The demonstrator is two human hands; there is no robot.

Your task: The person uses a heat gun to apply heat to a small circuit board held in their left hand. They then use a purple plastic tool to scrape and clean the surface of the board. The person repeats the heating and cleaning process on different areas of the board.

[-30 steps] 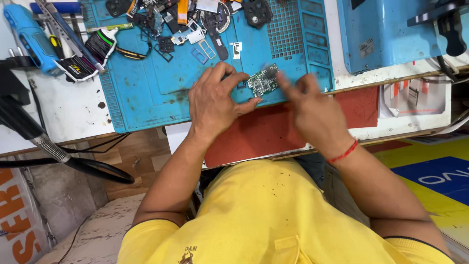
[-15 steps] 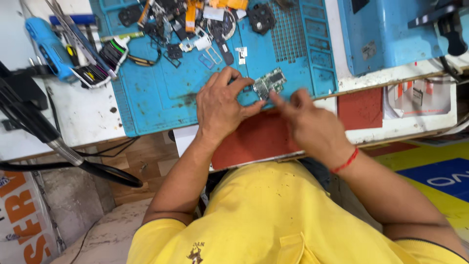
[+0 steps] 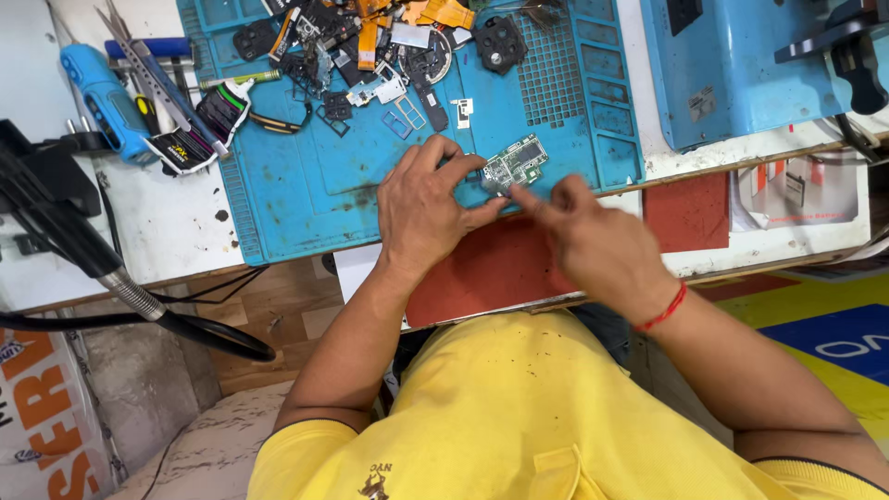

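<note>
1. Left hand point(image 3: 428, 215) pinches the circuit board point(image 3: 515, 163) by its near end.
2. Right hand point(image 3: 593, 243) has a forefinger tip on the board's edge, other fingers curled.
3. The board lies on the blue mat point(image 3: 306, 185), near its front edge.
4. Loose parts point(image 3: 370, 46) litter the mat's far side.

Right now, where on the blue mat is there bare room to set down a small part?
The blue mat is bare in its lower left part, between its left edge, the left hand and the heap of phone parts above. The top is crowded. Both hands, the right hand too, close around the small circuit board.
</note>
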